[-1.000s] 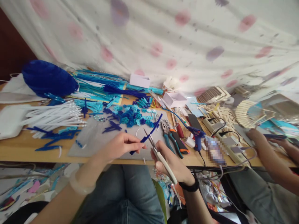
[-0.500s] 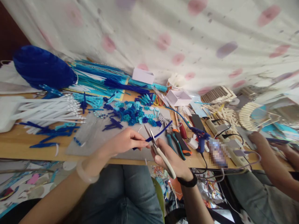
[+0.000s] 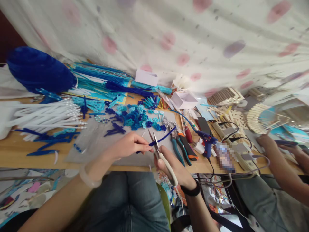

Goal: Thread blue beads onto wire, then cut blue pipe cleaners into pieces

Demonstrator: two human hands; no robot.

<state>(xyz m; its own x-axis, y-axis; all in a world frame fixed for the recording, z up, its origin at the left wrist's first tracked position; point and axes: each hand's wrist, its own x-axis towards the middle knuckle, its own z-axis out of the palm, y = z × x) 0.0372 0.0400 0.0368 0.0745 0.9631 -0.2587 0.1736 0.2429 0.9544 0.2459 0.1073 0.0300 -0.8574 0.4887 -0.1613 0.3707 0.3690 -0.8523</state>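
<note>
My left hand (image 3: 135,145) pinches a dark blue pipe cleaner (image 3: 166,136) near its end, over the front of the grey mat (image 3: 96,154). In my right hand (image 3: 171,164) is a pair of scissors (image 3: 155,141) with cream handles, the blades pointing up and a little apart. The pipe cleaner passes between or behind the blades; I cannot tell which. Beyond my hands lies a pile of blue and turquoise pipe-cleaner flowers (image 3: 135,116). Several dark blue pieces (image 3: 115,129) rest left of the pile.
Pliers (image 3: 184,146) and a blue glue gun (image 3: 207,141) lie to the right, by a power strip (image 3: 241,158) with cables. White stems with beads (image 3: 48,112) are on the left. A co-worker's hand (image 3: 265,141) works at far right near a fan (image 3: 258,119).
The scissors and my right hand have shifted slightly left, and the blades look a little closer together. The whole view has drifted slightly. Both grips stay the same.
</note>
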